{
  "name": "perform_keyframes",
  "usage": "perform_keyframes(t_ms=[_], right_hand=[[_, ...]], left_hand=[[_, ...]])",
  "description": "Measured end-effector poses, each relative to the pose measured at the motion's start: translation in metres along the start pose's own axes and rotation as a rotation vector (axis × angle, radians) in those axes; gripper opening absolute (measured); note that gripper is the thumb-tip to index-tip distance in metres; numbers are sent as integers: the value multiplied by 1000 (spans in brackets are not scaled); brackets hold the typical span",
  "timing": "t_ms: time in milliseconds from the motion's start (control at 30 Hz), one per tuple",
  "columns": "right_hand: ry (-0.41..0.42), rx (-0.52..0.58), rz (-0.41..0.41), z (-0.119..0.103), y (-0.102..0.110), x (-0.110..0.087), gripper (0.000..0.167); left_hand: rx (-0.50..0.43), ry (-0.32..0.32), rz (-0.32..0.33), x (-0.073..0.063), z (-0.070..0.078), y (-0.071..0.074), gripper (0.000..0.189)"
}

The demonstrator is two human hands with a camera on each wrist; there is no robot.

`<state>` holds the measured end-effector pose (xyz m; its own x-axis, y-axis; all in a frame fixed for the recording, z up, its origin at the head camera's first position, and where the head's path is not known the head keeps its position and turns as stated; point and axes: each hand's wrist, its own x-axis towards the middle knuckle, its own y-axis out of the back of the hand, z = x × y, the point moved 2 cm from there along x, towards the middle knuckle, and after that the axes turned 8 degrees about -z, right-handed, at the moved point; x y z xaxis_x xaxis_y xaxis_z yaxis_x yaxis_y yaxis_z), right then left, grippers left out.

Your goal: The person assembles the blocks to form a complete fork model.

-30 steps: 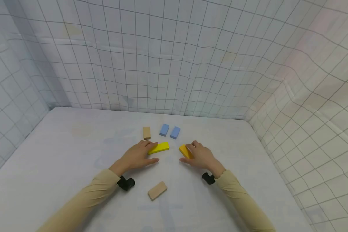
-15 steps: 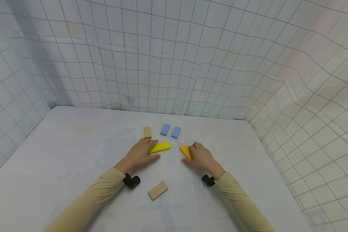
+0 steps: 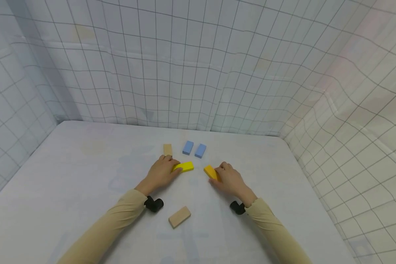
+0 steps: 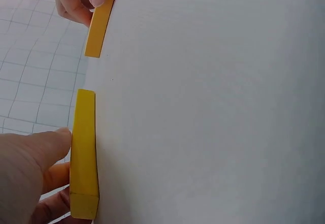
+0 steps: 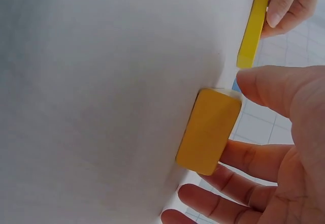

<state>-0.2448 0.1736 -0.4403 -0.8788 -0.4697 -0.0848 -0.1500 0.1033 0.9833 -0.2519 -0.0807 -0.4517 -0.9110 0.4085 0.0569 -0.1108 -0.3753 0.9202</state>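
My left hand (image 3: pixel 160 172) holds a flat yellow block (image 3: pixel 186 167) by its left end. Its thumb lies on the near side and the fingers on the far side, as the left wrist view shows the yellow block (image 4: pixel 84 148). Facing it, my right hand (image 3: pixel 231 180) has its fingers and thumb curled round an orange block (image 3: pixel 210 171). In the right wrist view the thumb sits at one corner of the orange block (image 5: pixel 209 132), with fingertips at the opposite edge. Both blocks lie on the table, apart, with their free ends turned toward each other.
Two small blue blocks, the left blue block (image 3: pixel 188 147) and right blue block (image 3: pixel 200 150), lie behind. A wooden block (image 3: pixel 167 149) lies just beyond my left fingers. Another wooden block (image 3: pixel 179 217) lies nearer, between the forearms. Grid-patterned curtains (image 3: pixel 191 73) surround the table.
My left hand has shifted slightly right and its thumb has closed in on the yellow block. The right thumb has drawn nearer the orange block. The blocks have hardly moved.
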Motion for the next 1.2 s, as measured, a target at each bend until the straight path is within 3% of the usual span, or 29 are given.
perform_keyframes(t_ms=[567, 1200], right_hand=[[17, -1, 41, 0, 2, -6, 37], [36, 72, 73, -5, 1, -10, 32]], left_hand=[[-26, 7, 45, 1, 2, 0, 34], [-111, 46, 3, 1, 7, 1, 30]])
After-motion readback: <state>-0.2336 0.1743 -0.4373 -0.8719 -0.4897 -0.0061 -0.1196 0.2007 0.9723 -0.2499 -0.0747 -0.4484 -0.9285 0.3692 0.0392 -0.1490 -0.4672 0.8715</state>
